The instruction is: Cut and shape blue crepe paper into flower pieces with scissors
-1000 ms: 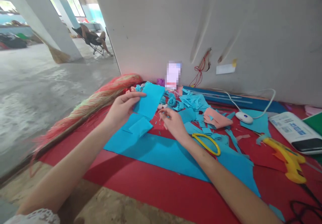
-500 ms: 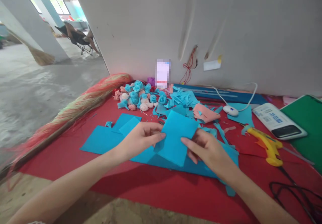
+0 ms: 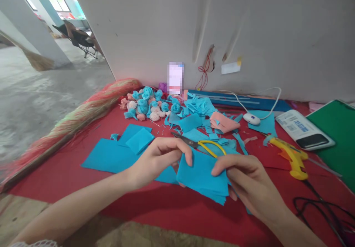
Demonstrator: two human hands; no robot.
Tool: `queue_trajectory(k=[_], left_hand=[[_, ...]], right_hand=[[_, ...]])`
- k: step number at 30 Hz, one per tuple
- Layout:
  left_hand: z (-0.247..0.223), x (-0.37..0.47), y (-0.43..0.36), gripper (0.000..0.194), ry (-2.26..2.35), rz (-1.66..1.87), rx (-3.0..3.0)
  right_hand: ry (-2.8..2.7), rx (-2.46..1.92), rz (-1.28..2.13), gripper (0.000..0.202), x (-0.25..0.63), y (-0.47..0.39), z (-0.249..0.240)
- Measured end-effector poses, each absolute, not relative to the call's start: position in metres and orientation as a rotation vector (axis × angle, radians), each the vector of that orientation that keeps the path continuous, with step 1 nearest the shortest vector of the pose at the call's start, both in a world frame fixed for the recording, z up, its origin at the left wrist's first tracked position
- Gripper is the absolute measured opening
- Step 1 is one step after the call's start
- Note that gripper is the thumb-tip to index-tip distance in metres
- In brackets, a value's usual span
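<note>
Between my two hands is a folded piece of blue crepe paper (image 3: 203, 175), its layers fanning slightly at the lower right corner. My left hand (image 3: 163, 156) pinches its left edge, with the index finger bent over the top. My right hand (image 3: 244, 176) grips the right edge, thumb on the upper face. Just behind the paper lie scissors with yellow handles (image 3: 212, 147), their dark blades pointing left. A larger blue sheet (image 3: 107, 156) with smaller blue squares (image 3: 140, 140) on it spreads to the left, partly hidden by my left hand.
Blue, pink and white paper flowers (image 3: 148, 104) are heaped at the back beside blue scraps (image 3: 201, 106). A yellow glue gun (image 3: 291, 156) with a black cord lies right, near a white power bank (image 3: 305, 130). A fringed red-and-straw bundle (image 3: 91, 106) runs along the left edge.
The blue paper in my hands has come lower and nearer, tilting flatter with its layers showing. The scissors, hidden before, are now in sight behind it. The view has shifted slightly.
</note>
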State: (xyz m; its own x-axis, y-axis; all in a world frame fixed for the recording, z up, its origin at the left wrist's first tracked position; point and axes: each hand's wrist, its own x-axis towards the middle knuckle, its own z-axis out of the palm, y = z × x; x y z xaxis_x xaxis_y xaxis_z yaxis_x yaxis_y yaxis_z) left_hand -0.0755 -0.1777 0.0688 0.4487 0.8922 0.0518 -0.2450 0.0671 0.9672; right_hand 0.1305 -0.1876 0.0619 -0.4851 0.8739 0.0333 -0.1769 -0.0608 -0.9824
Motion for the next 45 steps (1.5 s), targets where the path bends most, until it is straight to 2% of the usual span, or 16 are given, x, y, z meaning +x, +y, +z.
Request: queue_trajectory(k=[8, 16, 20, 25, 30, 35, 41, 45], left_hand=[[0.068, -0.075, -0.177, 0.016, 0.466, 0.797, 0.954], [0.056, -0.071, -0.179, 0.012, 0.265, 0.731, 0.804], [0.055, -0.069, -0.181, 0.011, 0.248, 0.718, 0.796], [0.059, -0.066, -0.185, 0.018, 0.269, 0.785, 0.762], [0.058, -0.067, -0.184, 0.028, 0.483, 0.943, 0.919], [0.056, -0.076, -0.181, 0.036, 0.601, 0.842, 1.229], [0.058, -0.080, -0.177, 0.039, 0.683, 0.770, 1.453], [0.060, -0.074, -0.174, 0.023, 0.820, 0.915, 1.316]], right_hand=[[-0.953, -0.759, 1.958, 0.015, 0.117, -0.189, 0.064], [-0.789, -0.841, 2.087, 0.031, 0.112, -0.195, 0.068], [-0.749, -0.735, 2.118, 0.035, 0.109, -0.195, 0.067], [-0.871, -0.643, 2.131, 0.029, 0.112, -0.194, 0.063], [-1.199, -0.710, 1.803, 0.036, 0.115, -0.189, 0.063], [-1.645, -0.773, 1.556, 0.036, 0.123, -0.186, 0.064], [-1.884, -0.841, 1.651, 0.040, 0.126, -0.183, 0.064], [-1.609, -0.918, 1.798, 0.038, 0.124, -0.180, 0.057]])
